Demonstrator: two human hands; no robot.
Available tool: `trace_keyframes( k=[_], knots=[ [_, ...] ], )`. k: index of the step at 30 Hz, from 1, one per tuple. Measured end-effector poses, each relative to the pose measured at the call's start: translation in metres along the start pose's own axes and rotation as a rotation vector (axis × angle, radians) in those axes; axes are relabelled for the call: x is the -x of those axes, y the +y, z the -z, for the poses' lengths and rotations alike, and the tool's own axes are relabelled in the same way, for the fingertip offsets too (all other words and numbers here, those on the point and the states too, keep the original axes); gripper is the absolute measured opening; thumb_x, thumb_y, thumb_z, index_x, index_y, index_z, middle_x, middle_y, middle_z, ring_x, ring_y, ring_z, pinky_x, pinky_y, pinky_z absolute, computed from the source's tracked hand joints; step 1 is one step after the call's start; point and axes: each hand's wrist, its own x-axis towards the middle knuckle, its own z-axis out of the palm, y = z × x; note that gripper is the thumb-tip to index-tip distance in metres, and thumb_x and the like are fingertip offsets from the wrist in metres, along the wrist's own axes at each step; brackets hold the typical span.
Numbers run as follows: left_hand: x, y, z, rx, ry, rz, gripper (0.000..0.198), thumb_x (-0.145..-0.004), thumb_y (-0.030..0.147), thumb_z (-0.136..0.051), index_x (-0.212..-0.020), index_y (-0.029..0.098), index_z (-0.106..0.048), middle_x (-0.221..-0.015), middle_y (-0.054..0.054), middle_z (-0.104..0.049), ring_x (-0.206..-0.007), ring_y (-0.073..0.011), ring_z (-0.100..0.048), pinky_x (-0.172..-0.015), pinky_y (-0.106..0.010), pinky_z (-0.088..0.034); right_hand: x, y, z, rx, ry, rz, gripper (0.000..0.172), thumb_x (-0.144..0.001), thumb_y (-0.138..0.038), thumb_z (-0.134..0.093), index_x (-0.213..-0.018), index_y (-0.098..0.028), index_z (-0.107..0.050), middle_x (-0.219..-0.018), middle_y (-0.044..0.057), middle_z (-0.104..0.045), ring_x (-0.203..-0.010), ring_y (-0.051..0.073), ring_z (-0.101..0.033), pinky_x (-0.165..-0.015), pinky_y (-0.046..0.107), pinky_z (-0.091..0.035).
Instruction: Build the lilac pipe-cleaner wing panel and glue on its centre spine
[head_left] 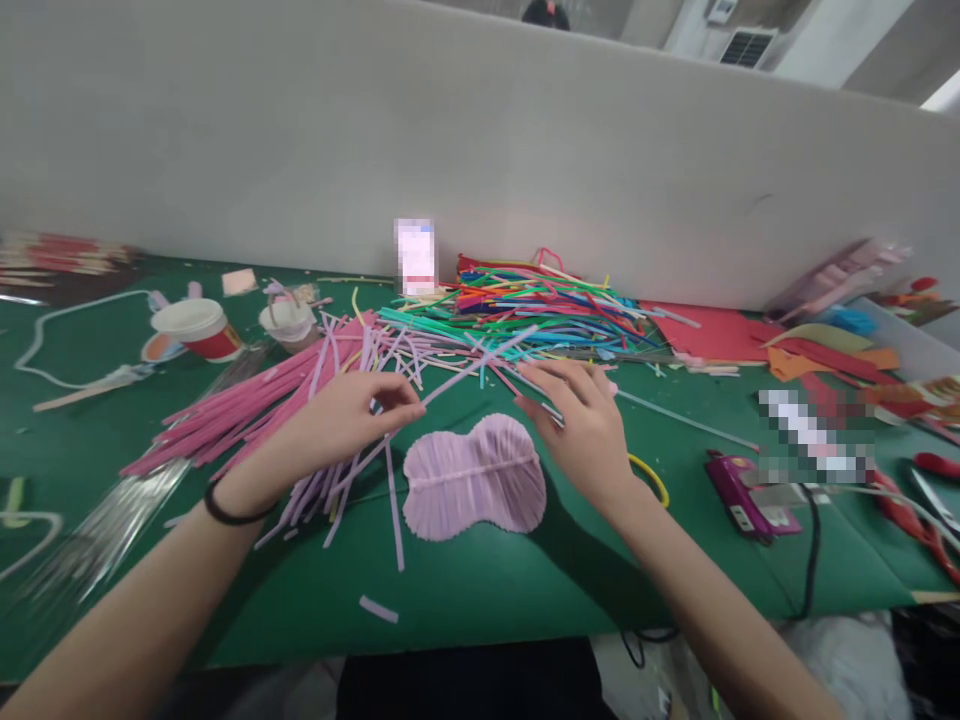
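Note:
My left hand pinches the lower end of a pale purple strip, which slants up to the right above the green table. My right hand is curled, with a thin metallic tool between its fingers; most of the tool is hidden by the hand. Below and between both hands lies a flat purple piece, pleated and narrow in the middle. Beside my left hand, loose purple strips lie near a bundle of pink strips.
A paper cup and a smaller cup stand at the left. Multicoloured strips are piled at the back near a phone. Red sheets, a magenta device and scissors are at the right.

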Motion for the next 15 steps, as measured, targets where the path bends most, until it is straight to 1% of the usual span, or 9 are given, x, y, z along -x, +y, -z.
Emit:
trace_keyframes(
  k=[3,5,7,9,11,13,15],
  knots=[
    [-0.003,0.009,-0.008,-0.136,-0.05,-0.107,0.03,-0.087,0.047,-0.053,-0.081,0.022,-0.067,-0.084,0.0,-0.071,-0.078,-0.0184,-0.063,-0.072,-0.029,-0.043,0.001,0.004,0.005,0.09,-0.08,0.055,0.033,-0.09,-0.026,-0.062,-0.123,-0.03,-0.063,-0.126,0.005,-0.064,-0.118,0.026,-0.049,-0.099,0.044,-0.041],
    [-0.001,0.007,-0.013,-0.163,-0.075,-0.173,0.03,-0.089,0.047,-0.051,-0.083,0.023,-0.067,-0.088,0.0,-0.071,-0.082,-0.0187,-0.063,-0.075,-0.029,-0.044,0.008,0.012,0.007,0.121,-0.135,0.046,0.032,-0.089,-0.029,-0.063,-0.121,-0.03,-0.064,-0.126,0.004,-0.064,-0.122,0.028,-0.046,-0.1,0.046,-0.038],
    [0.004,0.0,-0.017,-0.169,-0.082,-0.211,0.031,-0.091,0.049,-0.048,-0.086,0.023,-0.066,-0.091,-0.001,-0.071,-0.086,-0.0193,-0.063,-0.077,-0.029,-0.045,0.018,0.02,0.007,0.1,-0.195,0.021,0.025,-0.088,-0.032,-0.065,-0.114,-0.03,-0.068,-0.119,0.004,-0.068,-0.121,0.028,-0.048,-0.099,0.048,-0.034],
    [0.011,-0.01,-0.023,-0.17,-0.074,-0.213,0.033,-0.093,0.049,-0.045,-0.088,0.023,-0.065,-0.093,-0.002,-0.071,-0.087,-0.0198,-0.064,-0.078,-0.029,-0.045,0.029,0.027,0.008,0.013,-0.28,-0.012,0.019,-0.088,-0.034,-0.065,-0.106,-0.028,-0.07,-0.104,0.004,-0.073,-0.11,0.026,-0.056,-0.097,0.047,-0.034],
    [0.018,-0.019,-0.028,-0.17,-0.054,-0.188,0.036,-0.094,0.051,-0.042,-0.089,0.023,-0.065,-0.092,-0.002,-0.071,-0.085,-0.0204,-0.064,-0.077,-0.03,-0.046,0.039,0.029,0.011,-0.126,-0.38,-0.068,0.019,-0.089,-0.035,-0.064,-0.104,-0.026,-0.07,-0.094,0.003,-0.074,-0.095,0.021,-0.061,-0.091,0.041,-0.04],
    [0.024,-0.026,-0.034,-0.17,-0.027,-0.167,0.038,-0.093,0.053,-0.042,-0.089,0.023,-0.065,-0.091,-0.003,-0.071,-0.084,-0.0212,-0.064,-0.076,-0.03,-0.047,0.046,0.027,0.014,-0.272,-0.461,-0.14,0.022,-0.091,-0.036,-0.061,-0.108,-0.025,-0.068,-0.095,0.004,-0.073,-0.09,0.018,-0.062,-0.084,0.035,-0.045],
    [0.028,-0.03,-0.04,-0.163,0.0,-0.159,0.039,-0.092,0.055,-0.043,-0.088,0.023,-0.066,-0.091,-0.004,-0.071,-0.085,-0.0217,-0.065,-0.078,-0.031,-0.047,0.051,0.026,0.017,-0.373,-0.495,-0.191,0.021,-0.094,-0.034,-0.056,-0.109,-0.025,-0.068,-0.099,0.004,-0.073,-0.092,0.018,-0.063,-0.082,0.033,-0.048]
  ],
)
